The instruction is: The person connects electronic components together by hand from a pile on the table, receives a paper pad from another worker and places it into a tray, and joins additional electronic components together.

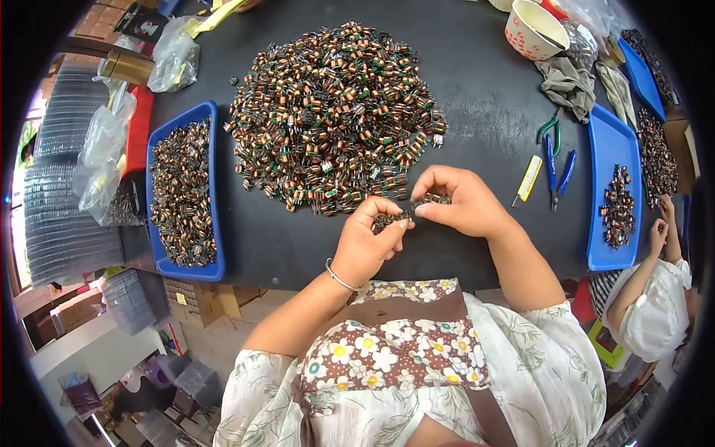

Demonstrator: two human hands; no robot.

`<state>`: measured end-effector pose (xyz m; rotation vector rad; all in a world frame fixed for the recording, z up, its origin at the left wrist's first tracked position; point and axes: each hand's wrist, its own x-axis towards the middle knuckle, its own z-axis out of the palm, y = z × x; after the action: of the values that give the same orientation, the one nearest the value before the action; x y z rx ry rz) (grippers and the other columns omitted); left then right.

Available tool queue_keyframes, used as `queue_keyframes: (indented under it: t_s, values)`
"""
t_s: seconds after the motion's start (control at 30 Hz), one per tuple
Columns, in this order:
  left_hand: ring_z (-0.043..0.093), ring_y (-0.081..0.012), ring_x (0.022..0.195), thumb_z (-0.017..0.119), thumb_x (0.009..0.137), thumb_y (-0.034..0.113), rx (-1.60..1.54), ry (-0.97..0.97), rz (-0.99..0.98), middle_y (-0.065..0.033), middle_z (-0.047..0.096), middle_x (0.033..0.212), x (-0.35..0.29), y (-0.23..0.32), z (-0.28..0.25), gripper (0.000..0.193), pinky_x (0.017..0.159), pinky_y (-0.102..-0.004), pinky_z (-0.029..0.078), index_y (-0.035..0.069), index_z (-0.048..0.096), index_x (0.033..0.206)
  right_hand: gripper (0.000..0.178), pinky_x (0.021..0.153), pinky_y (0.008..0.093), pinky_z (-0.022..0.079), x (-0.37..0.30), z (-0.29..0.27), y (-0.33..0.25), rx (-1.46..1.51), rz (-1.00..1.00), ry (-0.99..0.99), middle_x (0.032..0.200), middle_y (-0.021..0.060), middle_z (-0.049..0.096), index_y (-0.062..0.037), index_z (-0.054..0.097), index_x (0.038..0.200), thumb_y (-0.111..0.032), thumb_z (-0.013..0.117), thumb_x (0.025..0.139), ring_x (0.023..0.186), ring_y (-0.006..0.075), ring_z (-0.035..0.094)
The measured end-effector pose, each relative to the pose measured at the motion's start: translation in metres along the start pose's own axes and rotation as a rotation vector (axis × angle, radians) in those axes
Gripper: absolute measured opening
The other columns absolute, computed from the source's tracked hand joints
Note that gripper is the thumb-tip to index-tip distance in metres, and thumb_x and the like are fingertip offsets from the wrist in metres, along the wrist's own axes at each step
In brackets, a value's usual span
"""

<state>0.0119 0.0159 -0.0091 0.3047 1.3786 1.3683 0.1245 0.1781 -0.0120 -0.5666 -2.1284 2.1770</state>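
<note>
Left hand (362, 242): fingers are curled nearly closed; a small cluster of coils (386, 221) is held between thumb and fingers, above the table (477, 112), close to its near edge.
Right hand (468, 201): thumb and forefinger are brought close together, more coils being held there, partly hidden by the fingers; the count cannot be told.
Fingertip gap: almost nil; whether the held pieces are touching cannot be told.
Pile (331, 119): loose coils are heaped from the middle of the table toward its far edge, just beyond the hands.
Left tray (213, 186): filled with coils; set at the table's left edge, by the near corner.
Right tray (607, 145): a smaller heap of coils is carried in it, its end by the table's near edge.
Tools: blue pliers (554, 195), green pliers (550, 129) and a yellow cutter (529, 179) are laid between right hand and right tray.
Coil handling: judged light and stiff; the thin pins are thought easily bent and liable to snag on neighbours.
Coil hold: best taken singly by the sides of the body, pins left free.
Writing: no brand or text can be made out; a red pattern is seen on the cup (521, 33).
</note>
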Motion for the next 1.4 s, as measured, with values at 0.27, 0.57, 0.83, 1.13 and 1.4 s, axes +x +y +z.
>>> queue_keyframes:
  t_s: [0.27, 0.57, 0.83, 1.13, 1.4]
  values:
    - [0.051, -0.0060, 0.055, 0.054, 0.085, 0.002, -0.011, -0.020, 0.014, -0.0091, 0.062, 0.084, 0.004, 0.001, -0.001, 0.010, 0.045, -0.0179, 0.039, 0.006, 0.047, 0.091, 0.018, 0.075, 0.0234, 0.045, 0.002, 0.000, -0.003, 0.148, -0.003, -0.088, 0.088, 0.0024, 0.059, -0.0011, 0.055, 0.092, 0.002, 0.063, 0.076, 0.084, 0.0082, 0.056]
    - [0.059, -0.0182, 0.064, 0.053, 0.085, 0.013, -0.535, -0.435, -0.174, -0.0189, 0.060, 0.098, 0.003, -0.005, -0.013, 0.017, 0.044, -0.0231, 0.044, 0.004, 0.051, 0.099, 0.020, 0.073, 0.0230, 0.043, 0.001, 0.002, -0.009, 0.227, -0.110, -0.022, 0.092, 0.0008, 0.056, -0.0007, 0.057, 0.100, 0.000, 0.060, 0.080, 0.082, 0.0068, 0.052]
    - [0.057, -0.0138, 0.062, 0.038, 0.093, 0.036, -0.620, -0.322, -0.360, -0.0050, 0.059, 0.083, 0.003, -0.003, 0.003, 0.033, 0.043, -0.0238, 0.042, 0.011, 0.052, 0.109, 0.012, 0.070, 0.0296, 0.055, -0.012, 0.029, -0.037, 0.286, -0.308, -0.363, 0.107, 0.0152, 0.052, 0.0049, 0.057, 0.091, 0.006, 0.057, 0.080, 0.091, 0.0193, 0.058]
    - [0.052, -0.0128, 0.055, 0.047, 0.092, 0.027, -0.392, -0.474, -0.403, -0.0119, 0.059, 0.078, 0.004, 0.003, 0.001, 0.028, 0.039, -0.0206, 0.034, 0.003, 0.057, 0.083, 0.009, 0.062, 0.0272, 0.048, -0.008, 0.012, -0.028, -0.176, -0.325, 0.244, 0.089, 0.0074, 0.060, -0.0010, 0.060, 0.087, -0.002, 0.061, 0.078, 0.074, 0.0125, 0.058]
    - [0.052, -0.0122, 0.055, 0.049, 0.092, 0.022, -0.343, -0.658, -0.417, -0.0139, 0.059, 0.081, 0.008, -0.003, -0.011, 0.026, 0.039, -0.0203, 0.035, 0.001, 0.058, 0.080, 0.018, 0.077, 0.0364, 0.046, -0.002, 0.009, -0.025, -0.779, -0.333, 0.132, 0.089, 0.0057, 0.062, -0.0058, 0.063, 0.085, -0.008, 0.069, 0.068, 0.087, 0.0265, 0.056]
